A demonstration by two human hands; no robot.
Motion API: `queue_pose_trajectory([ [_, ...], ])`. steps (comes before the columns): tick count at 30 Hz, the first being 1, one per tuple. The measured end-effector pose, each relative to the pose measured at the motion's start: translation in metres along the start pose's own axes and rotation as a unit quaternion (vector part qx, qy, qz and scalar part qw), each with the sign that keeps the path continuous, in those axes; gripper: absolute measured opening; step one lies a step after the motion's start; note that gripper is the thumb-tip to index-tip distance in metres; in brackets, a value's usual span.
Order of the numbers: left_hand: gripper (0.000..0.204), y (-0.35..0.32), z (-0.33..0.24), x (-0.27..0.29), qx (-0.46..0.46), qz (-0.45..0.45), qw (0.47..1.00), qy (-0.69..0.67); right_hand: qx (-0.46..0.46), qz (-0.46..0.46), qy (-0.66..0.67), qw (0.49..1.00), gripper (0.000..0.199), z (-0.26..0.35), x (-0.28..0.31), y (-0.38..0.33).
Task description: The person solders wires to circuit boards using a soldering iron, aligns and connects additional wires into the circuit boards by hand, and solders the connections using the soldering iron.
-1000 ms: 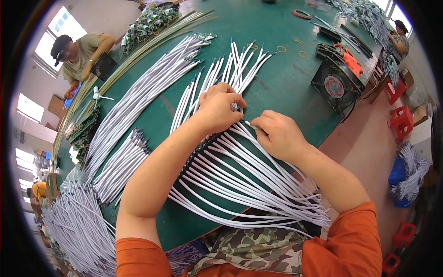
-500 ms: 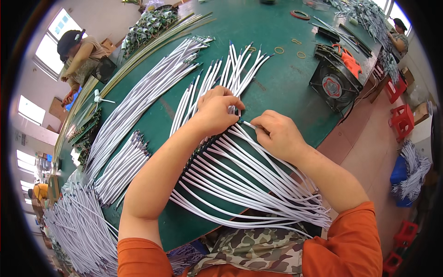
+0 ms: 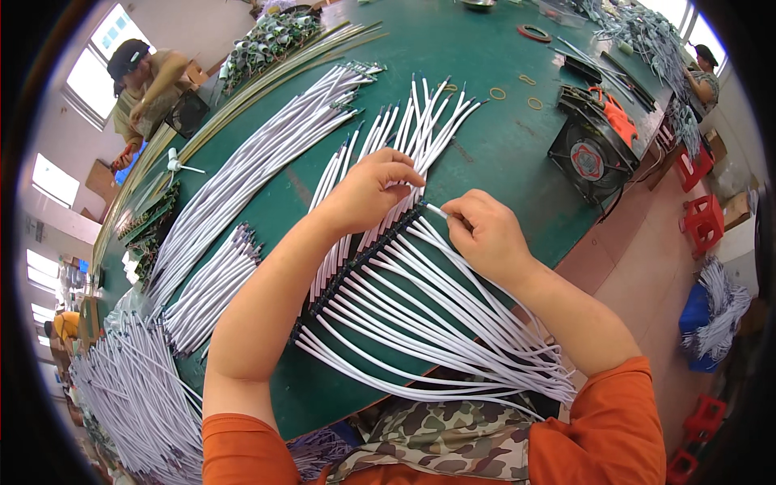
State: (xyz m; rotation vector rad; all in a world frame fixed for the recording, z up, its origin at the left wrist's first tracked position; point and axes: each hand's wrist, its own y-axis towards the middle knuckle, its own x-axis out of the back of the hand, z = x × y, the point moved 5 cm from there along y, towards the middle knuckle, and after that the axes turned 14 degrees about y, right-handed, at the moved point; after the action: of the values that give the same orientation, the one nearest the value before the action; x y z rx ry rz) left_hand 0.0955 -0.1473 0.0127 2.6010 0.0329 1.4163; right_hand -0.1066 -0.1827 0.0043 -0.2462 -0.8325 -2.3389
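Observation:
My left hand (image 3: 370, 192) rests with bent fingers on a row of white cables (image 3: 420, 129) where they meet a long dark strip (image 3: 356, 260) lying across the green table (image 3: 493, 153). My right hand (image 3: 483, 234) pinches the end of one white cable (image 3: 434, 211) at the strip's far end, close to my left fingertips. On the near side of the strip, many white cables (image 3: 436, 331) fan out toward my lap.
More white cable bundles (image 3: 259, 162) lie to the left, a short bundle (image 3: 212, 287) beside them and a big heap (image 3: 129, 396) at the table's edge. A black fan (image 3: 588, 153) stands at the right. Rubber bands (image 3: 497, 94) lie beyond. People work at far left (image 3: 141, 81) and far right (image 3: 702, 69).
My right hand has shifted slightly, holding the cable end at the strip; my left hand stays on the row. The person at far left has straightened up.

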Motion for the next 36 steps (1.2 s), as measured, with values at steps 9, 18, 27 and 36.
queue_pose_trajectory([
  [9, 0.016, 0.003, -0.006, -0.007, -0.015, -0.052, 0.988, 0.144, 0.047, 0.019, -0.097, 0.994, 0.010, 0.000, -0.007, 0.003],
  [18, 0.015, 0.006, -0.011, -0.012, -0.003, -0.039, 0.984, 0.175, 0.061, 0.032, -0.129, 0.989, 0.009, 0.004, -0.005, 0.004],
  [27, 0.020, 0.004, 0.001, -0.011, -0.023, 0.024, 0.990, 0.139, 0.040, 0.060, -0.143, 0.987, 0.005, -0.001, -0.015, 0.007],
  [36, 0.021, -0.010, -0.016, -0.013, -0.079, -0.031, 0.977, 0.196, 0.030, 0.076, -0.160, 0.984, 0.007, 0.008, 0.001, 0.005],
])
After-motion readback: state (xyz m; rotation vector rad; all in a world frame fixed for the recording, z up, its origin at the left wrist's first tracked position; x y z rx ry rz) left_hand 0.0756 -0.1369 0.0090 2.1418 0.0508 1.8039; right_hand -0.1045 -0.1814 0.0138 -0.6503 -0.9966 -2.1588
